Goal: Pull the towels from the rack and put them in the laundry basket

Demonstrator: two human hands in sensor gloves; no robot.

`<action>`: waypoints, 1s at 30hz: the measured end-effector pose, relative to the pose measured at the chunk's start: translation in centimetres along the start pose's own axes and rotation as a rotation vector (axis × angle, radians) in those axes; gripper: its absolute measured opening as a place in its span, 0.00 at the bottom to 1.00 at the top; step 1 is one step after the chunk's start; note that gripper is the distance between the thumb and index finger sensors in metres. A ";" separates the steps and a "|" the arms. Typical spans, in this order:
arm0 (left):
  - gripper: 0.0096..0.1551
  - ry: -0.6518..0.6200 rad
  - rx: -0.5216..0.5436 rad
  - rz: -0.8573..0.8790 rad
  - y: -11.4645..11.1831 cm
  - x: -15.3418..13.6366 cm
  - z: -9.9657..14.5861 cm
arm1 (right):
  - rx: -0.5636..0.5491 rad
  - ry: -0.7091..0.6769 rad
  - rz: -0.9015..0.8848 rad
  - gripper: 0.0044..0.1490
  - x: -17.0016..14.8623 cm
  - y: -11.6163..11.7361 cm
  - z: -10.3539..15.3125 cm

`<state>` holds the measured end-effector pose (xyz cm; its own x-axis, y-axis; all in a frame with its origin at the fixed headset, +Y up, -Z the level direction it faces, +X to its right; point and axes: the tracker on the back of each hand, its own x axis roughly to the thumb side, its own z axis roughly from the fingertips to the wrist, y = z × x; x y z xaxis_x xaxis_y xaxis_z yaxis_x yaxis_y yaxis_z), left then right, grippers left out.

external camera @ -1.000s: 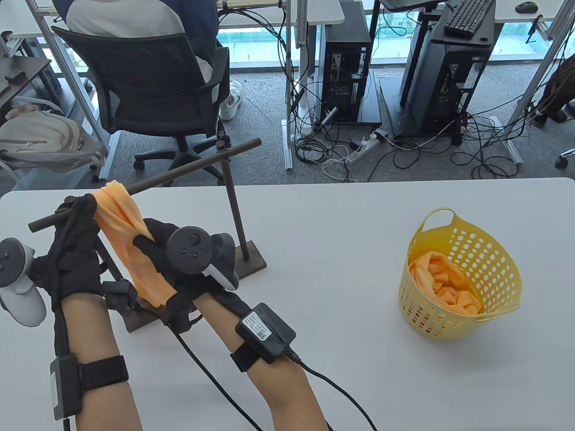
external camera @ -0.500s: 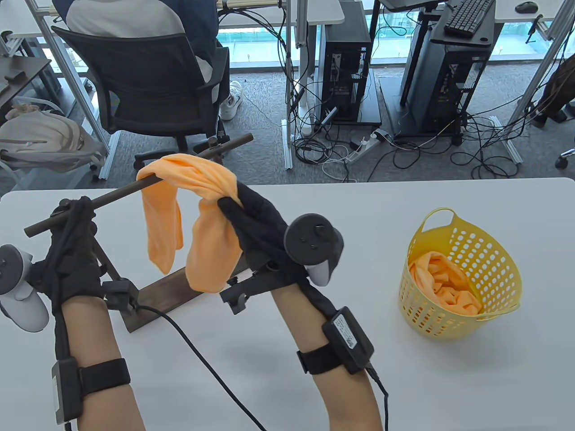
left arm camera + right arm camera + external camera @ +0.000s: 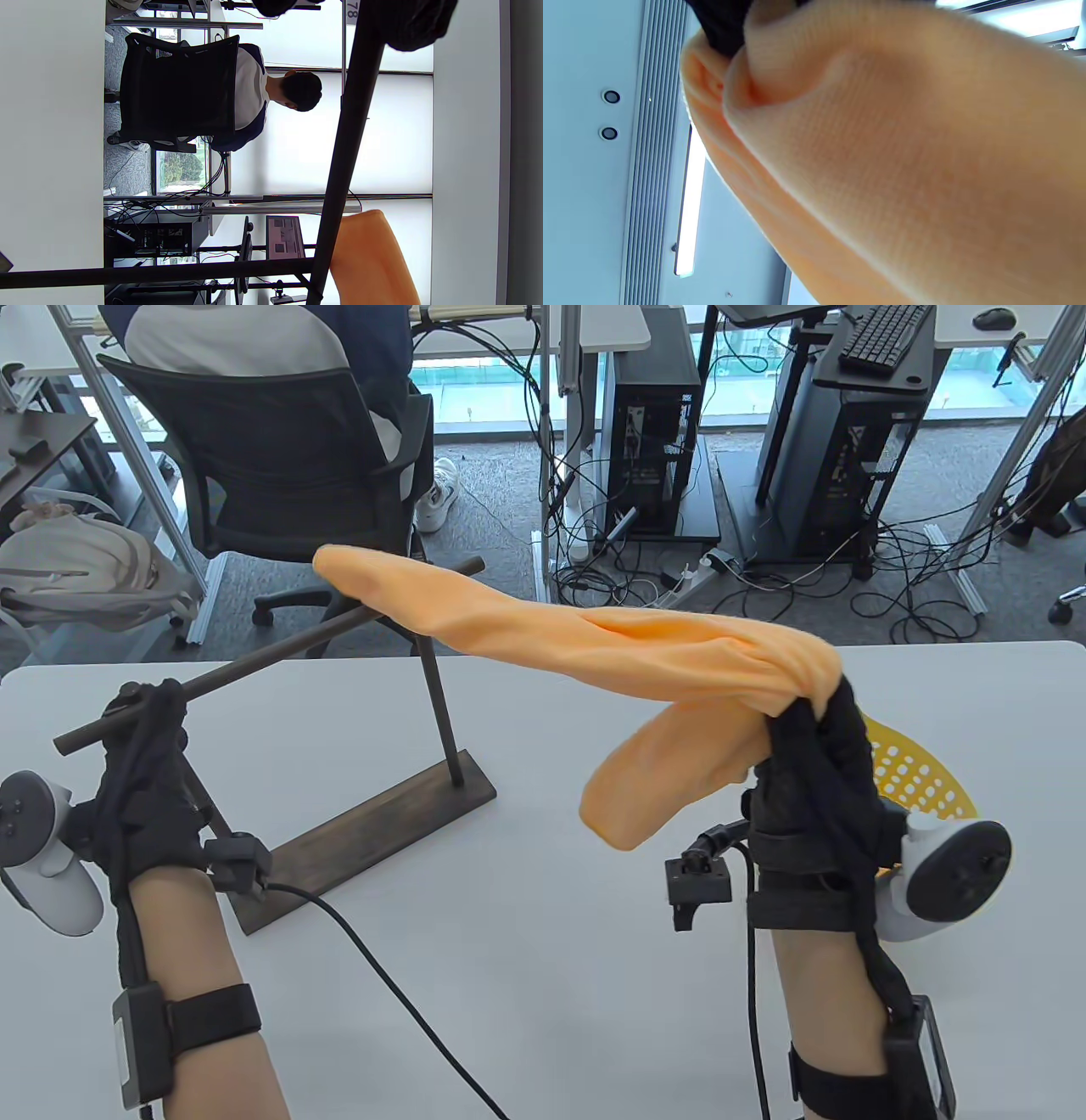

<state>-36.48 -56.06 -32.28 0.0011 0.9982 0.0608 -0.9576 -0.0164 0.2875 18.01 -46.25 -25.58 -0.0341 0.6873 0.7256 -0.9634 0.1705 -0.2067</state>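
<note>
At the far left of the desk (image 3: 543,950), the left hand (image 3: 140,789) has its gloved fingers (image 3: 157,712) wrapped round the near end of the rack (image 3: 254,661) bar, holding it. The dark rack stands on a flat base plate, its bar slanting up and away toward the right. An orange towel (image 3: 577,636) lies with one end over the far end of that bar and stretches rightward through the air above the desk. Its other end is bunched in the right hand (image 3: 819,780), whose fingers (image 3: 797,729) are clenched on the cloth, a loose fold hanging below. The right wrist view shows the cloth pressed close against the glove. Behind this hand, partly hidden, sits the yellow laundry basket (image 3: 920,780).
</note>
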 end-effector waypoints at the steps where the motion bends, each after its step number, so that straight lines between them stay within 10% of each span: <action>1: 0.48 0.001 0.002 -0.001 0.0 0.0 0.0 | -0.019 -0.011 -0.008 0.25 0.7 -0.6 -0.3; 16: 0.47 -0.016 -0.002 -0.012 -0.2 -0.2 0.0 | -0.195 -0.067 0.459 0.25 -1.4 -7.7 -2.5; 20: 0.47 -0.019 -0.003 -0.017 -0.2 -0.2 0.1 | -0.187 -0.128 0.820 0.25 -2.3 -9.6 -2.7; 25: 0.47 -0.020 0.000 -0.016 -0.2 -0.2 0.0 | 0.241 -0.067 1.477 0.24 -6.8 -9.4 -0.3; 30: 0.47 -0.019 0.004 -0.011 -0.3 -0.3 0.0 | 1.005 0.486 1.765 0.31 -13.3 -9.0 2.5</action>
<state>-36.21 -56.32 -32.33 0.0175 0.9970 0.0759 -0.9563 -0.0055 0.2924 26.42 -58.72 -31.73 -0.9717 -0.2344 -0.0282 0.2282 -0.9633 0.1414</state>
